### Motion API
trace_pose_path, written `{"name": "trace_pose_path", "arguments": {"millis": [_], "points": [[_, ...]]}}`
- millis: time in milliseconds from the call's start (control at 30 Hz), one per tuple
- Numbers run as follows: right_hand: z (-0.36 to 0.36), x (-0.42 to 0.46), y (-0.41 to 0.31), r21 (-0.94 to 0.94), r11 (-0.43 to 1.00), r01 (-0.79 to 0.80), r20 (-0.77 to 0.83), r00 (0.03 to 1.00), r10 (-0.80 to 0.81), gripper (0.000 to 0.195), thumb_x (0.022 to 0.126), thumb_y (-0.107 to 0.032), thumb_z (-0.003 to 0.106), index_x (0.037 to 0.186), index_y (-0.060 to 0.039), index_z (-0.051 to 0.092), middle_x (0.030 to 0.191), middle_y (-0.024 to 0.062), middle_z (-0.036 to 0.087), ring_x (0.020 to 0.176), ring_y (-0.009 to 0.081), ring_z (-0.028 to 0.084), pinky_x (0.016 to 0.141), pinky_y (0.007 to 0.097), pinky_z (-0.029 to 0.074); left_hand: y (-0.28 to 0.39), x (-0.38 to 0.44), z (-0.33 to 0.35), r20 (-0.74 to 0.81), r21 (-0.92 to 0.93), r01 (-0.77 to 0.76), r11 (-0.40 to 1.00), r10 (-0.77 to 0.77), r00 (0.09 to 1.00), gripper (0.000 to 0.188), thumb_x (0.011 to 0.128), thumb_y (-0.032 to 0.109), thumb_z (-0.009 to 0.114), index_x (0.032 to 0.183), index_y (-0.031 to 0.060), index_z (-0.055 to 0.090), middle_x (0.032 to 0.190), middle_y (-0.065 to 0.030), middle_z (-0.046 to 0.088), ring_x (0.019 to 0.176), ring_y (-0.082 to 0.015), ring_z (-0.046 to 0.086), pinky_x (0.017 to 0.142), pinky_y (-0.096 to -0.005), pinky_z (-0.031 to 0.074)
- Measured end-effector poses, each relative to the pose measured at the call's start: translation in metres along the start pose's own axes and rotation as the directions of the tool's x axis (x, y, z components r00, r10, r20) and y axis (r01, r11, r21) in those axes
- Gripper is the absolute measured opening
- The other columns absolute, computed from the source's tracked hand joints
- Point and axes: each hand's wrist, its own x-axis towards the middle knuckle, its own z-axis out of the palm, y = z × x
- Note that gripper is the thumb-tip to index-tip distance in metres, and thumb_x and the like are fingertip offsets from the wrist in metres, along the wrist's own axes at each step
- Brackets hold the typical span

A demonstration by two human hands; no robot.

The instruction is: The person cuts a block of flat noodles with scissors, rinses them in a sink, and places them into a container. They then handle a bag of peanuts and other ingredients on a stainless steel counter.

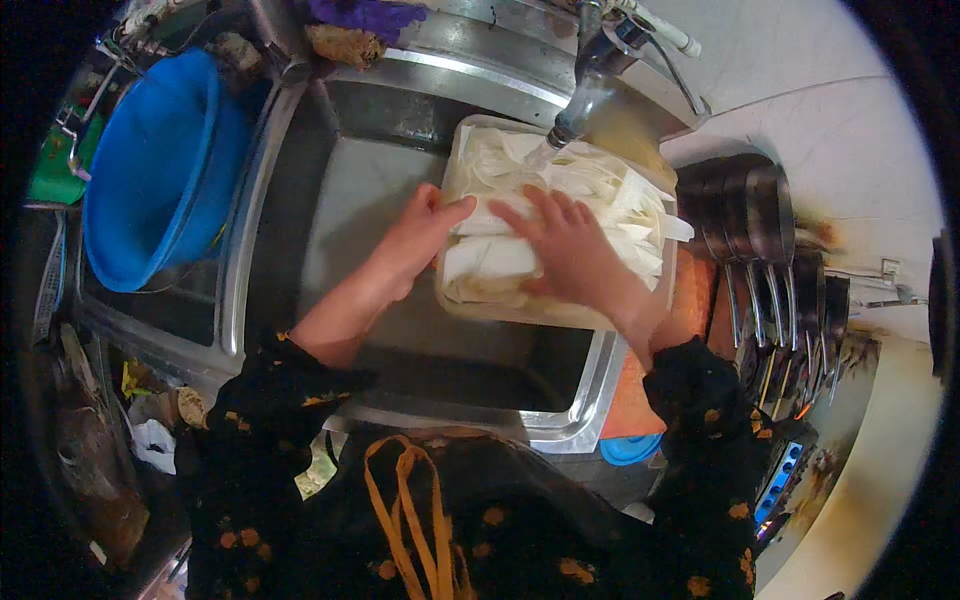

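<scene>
A pale rectangular plastic tub [480, 313] full of whitish, folded sheet-like pieces [600, 187] stands over the right part of a stainless-steel sink [375, 180]. From the faucet [568, 124] above, water seems to run onto the pieces. My left hand [427, 229] is at the tub's left side, thumb up by the rim and the other fingers partly hidden below it; whether it grips the tub is unclear. My right hand [562, 240] lies with fingers spread on the pieces, palm down, and its hold on any of them cannot be seen.
A blue plastic basin [150, 172] stands tilted over the left sink compartment. Several dark pans [750, 210] with metal handles hang on the right wall. An orange surface [626, 397] and a blue round object [631, 448] are at the sink's right edge. A brown scrubber-like object [345, 46] lies behind the sink.
</scene>
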Motion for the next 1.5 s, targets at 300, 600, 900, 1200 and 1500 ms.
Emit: {"name": "trace_pose_path", "arguments": {"millis": [300,600,900,1200,1500], "points": [[0.017,0.005,-0.004,-0.028,0.998,-0.053,-0.006,0.999,0.052,0.107,0.051,-0.04,0.08,0.139,-0.0308,0.02,0.138,0.0113,0.031,0.123,0.0375,0.033,0.093,0.0573,0.031,-0.011,0.006,0.002,-0.029,-0.023,-0.063,0.998,0.063,0.998,0.036,0.082,0.034,0.059,0.093,0.0047,0.043,0.078,-0.0028,0.045,0.07,-0.0121,0.044,0.056,-0.028,0.039],[0.024,-0.003,0.004,-0.017,0.994,-0.106,-0.001,0.994,0.106,0.089,0.06,-0.042,0.074,0.136,-0.0265,0.031,0.139,0.0061,0.032,0.129,0.0305,0.029,0.103,0.0544,0.021,-0.018,0.009,0.009,-0.067,0.037,-0.051,0.998,0.054,0.996,0.034,0.082,0.033,0.059,0.09,0.0044,0.043,0.079,-0.0041,0.048,0.071,-0.0102,0.046,0.052,-0.0268,0.038],[-0.019,-0.008,0.038,0.475,0.88,-0.007,-0.044,0.999,0.032,0.05,0.07,-0.021,0.072,0.117,-0.014,0.056,0.124,0.0091,0.05,0.113,0.0284,0.048,0.094,0.0334,0.04,-0.022,0.014,0.004,-0.094,0.022,-0.067,0.998,0.068,0.993,0.038,0.082,0.038,0.059,0.091,0.0036,0.045,0.078,-0.0032,0.049,0.07,-0.0112,0.047,0.057,-0.0277,0.042],[0.037,0.027,0.023,0.013,1.0,-0.024,-0.322,0.946,0.027,0.049,0.076,-0.051,0.057,0.113,-0.0185,0.057,0.128,0.0098,0.044,0.128,0.0339,0.025,0.103,0.0527,0.019,-0.006,0.007,0.011,-0.064,-0.104,-0.01,0.995,0.004,0.998,0.049,0.088,0.058,0.036,0.095,0.0121,0.052,0.07,0.0041,0.045,0.057,-0.0064,0.033,0.05,-0.023,0.025],[0.038,0.014,0.016,0.15,0.987,0.055,-0.327,0.945,-0.003,0.043,0.078,-0.045,0.058,0.111,-0.0181,0.059,0.124,0.0056,0.049,0.127,0.0325,0.028,0.105,0.0512,0.017,-0.025,0.012,0.01,-0.113,0.016,-0.094,0.995,0.095,0.989,0.036,0.087,0.044,0.051,0.091,0.0085,0.047,0.075,0.0008,0.048,0.062,-0.0073,0.041,0.051,-0.0238,0.033]]}}
